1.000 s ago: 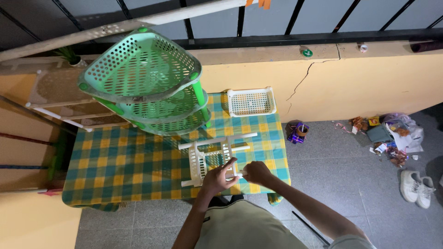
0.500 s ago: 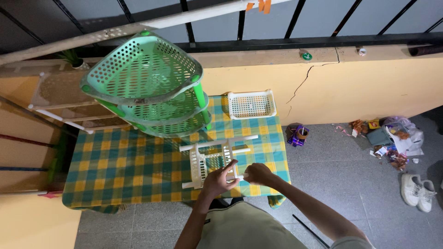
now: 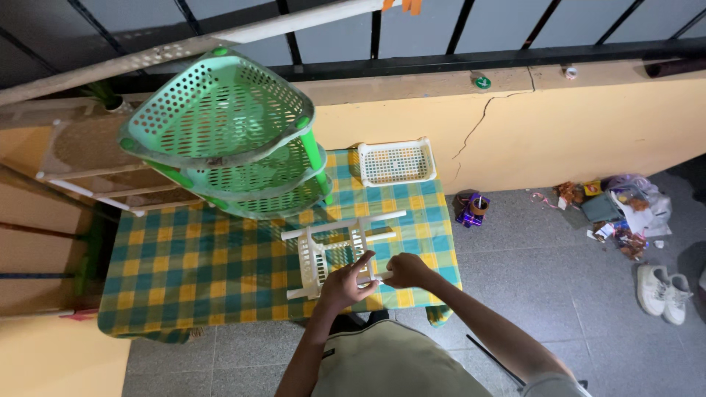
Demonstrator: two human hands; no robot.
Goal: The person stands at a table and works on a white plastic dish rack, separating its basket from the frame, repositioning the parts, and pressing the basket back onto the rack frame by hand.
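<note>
Both hands, left hand (image 3: 346, 283) and right hand (image 3: 407, 270), still clamped on the white rack (image 3: 334, 252), position unchanged.

Soft, even, diffuse light from above, daylight-like, with no hard glare anywhere. Only faint shadows: a dull patch under the green basket rack (image 3: 228, 140) on the checked surface (image 3: 184, 272), a darker band beneath the surface's near edge on the floor (image 3: 559, 250). Dim at far left beside the orange wall (image 3: 588, 125). Strong wide-angle bending at the edges: railing bars (image 3: 456, 29) fanning outward, wall top curving. Centre fairly sharp; slight softness on both hands, left hand (image 3: 346, 283) and right hand (image 3: 407, 270), and on the white rack (image 3: 323, 254) between them. Colours saturated, mild compression smear in the litter at right.
</note>
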